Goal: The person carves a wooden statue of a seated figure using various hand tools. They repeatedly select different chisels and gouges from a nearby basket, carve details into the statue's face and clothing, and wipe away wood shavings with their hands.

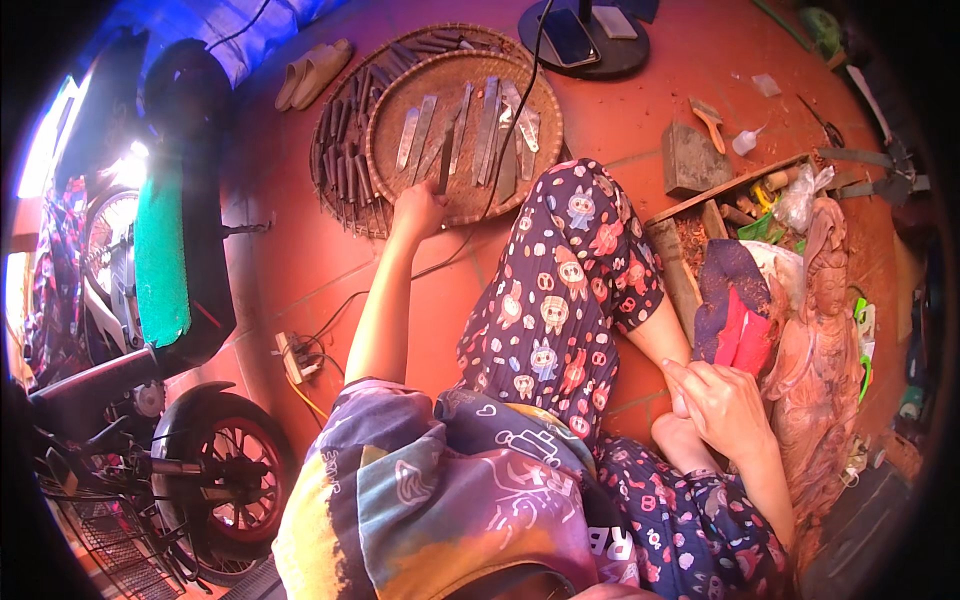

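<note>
Two places at once: reached forward with the left hand over the smaller woven tray and rested the right hand low by the bare shin. Held a narrow dark strip in the left — curled the fingers snugly round its near end and pointed its far end away, above the tray's middle. Could not tell the shape of the covered end. Bent the right fingers slightly, close together, with the tips on or just in front of the shin — could not tell which, nor whether pinching anything. Saw several flat metal blades laid out in the smaller tray, on both sides of the strip, and, in the larger woven tray partly beneath, many dark brown sticks gathered along the left and far sides. Sat in patterned trousers on red floor tiles, near a carved wooden figure at the right. Noted a grey-brown block with a brush just beside it, a small white bottle near the brush, a phone on a round black base beyond the trays, a pair of sandals to the far left, and a red-rimmed wheel nearer in on the left.
</note>
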Motion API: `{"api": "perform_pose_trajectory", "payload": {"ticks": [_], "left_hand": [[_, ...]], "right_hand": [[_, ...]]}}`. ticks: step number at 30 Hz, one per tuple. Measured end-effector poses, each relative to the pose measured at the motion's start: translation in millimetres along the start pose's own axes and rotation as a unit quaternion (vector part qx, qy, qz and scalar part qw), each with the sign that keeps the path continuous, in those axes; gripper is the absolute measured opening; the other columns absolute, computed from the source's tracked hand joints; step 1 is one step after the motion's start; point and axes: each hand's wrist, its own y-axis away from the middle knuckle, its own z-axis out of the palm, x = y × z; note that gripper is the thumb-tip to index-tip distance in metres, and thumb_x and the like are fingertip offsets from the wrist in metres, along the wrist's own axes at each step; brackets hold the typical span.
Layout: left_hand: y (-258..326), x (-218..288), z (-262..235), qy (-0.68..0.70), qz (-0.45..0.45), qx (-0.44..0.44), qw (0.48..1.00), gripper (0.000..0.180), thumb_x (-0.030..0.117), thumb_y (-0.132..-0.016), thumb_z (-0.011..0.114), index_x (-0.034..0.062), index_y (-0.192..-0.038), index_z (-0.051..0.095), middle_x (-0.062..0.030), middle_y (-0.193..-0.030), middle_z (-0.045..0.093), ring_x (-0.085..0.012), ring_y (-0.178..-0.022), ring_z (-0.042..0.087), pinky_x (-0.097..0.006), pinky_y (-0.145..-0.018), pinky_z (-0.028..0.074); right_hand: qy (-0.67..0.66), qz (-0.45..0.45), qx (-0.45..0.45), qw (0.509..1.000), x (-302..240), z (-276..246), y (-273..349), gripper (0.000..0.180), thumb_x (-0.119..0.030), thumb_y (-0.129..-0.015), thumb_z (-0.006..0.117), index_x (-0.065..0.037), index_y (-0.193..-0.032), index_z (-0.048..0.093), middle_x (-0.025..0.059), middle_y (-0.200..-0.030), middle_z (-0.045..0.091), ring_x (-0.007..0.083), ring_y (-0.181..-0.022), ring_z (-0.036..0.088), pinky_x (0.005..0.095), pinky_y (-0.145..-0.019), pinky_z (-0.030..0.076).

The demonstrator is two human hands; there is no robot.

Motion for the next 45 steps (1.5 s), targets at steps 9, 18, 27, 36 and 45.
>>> {"api": "perform_pose_trajectory", "payload": {"ticks": [9,18,27,36,45], "left_hand": [[-18,-9,2,0.041,0.003,-0.021,0.999,0.029,0.028,-0.086,0.072,0.0061,-0.105,0.074,-0.0228,-0.097,0.072,-0.0397,-0.099,0.068,-0.048,-0.087,0.053],[-22,35,13,0.048,0.032,0.077,0.995,0.023,0.029,-0.084,0.073,0.0101,-0.097,0.076,-0.0190,-0.087,0.073,-0.0374,-0.088,0.071,-0.046,-0.081,0.055],[-50,85,39,0.017,0.042,0.064,0.997,0.025,0.031,-0.076,0.082,0.0107,-0.089,0.076,-0.0157,-0.083,0.073,-0.0379,-0.084,0.071,-0.047,-0.076,0.056],[-65,92,39,0.086,0.030,0.107,0.990,0.019,0.027,-0.078,0.078,0.0111,-0.089,0.077,-0.0171,-0.086,0.074,-0.0367,-0.087,0.072,-0.046,-0.078,0.056],[-71,31,25,0.098,-0.025,0.162,0.982,0.022,0.029,-0.079,0.078,0.0098,-0.091,0.078,-0.0169,-0.087,0.074,-0.0357,-0.085,0.072,-0.044,-0.080,0.056]], "right_hand": [[-0.056,0.015,-0.004,0.998,4,10,3,0.033,-0.016,-0.089,0.065,-0.010,-0.122,0.068,0.0117,-0.090,0.066,0.0312,-0.078,0.068,0.0420,-0.070,0.055],[-0.052,0.029,-0.024,0.998,5,9,5,0.030,-0.016,-0.090,0.065,-0.008,-0.119,0.069,0.0132,-0.090,0.067,0.0320,-0.078,0.068,0.0426,-0.068,0.055],[-0.046,0.034,0.008,0.998,6,8,11,0.026,-0.015,-0.090,0.066,-0.007,-0.115,0.069,0.0137,-0.089,0.068,0.0329,-0.076,0.069,0.0432,-0.067,0.055],[-0.070,0.045,-0.031,0.996,6,7,10,0.027,-0.015,-0.091,0.063,-0.007,-0.117,0.069,0.0160,-0.094,0.070,0.0353,-0.079,0.069,0.0446,-0.069,0.055],[-0.068,0.055,-0.038,0.995,11,11,13,0.027,-0.017,-0.092,0.063,-0.008,-0.116,0.069,0.0163,-0.094,0.070,0.0365,-0.079,0.068,0.0453,-0.069,0.055]]}}
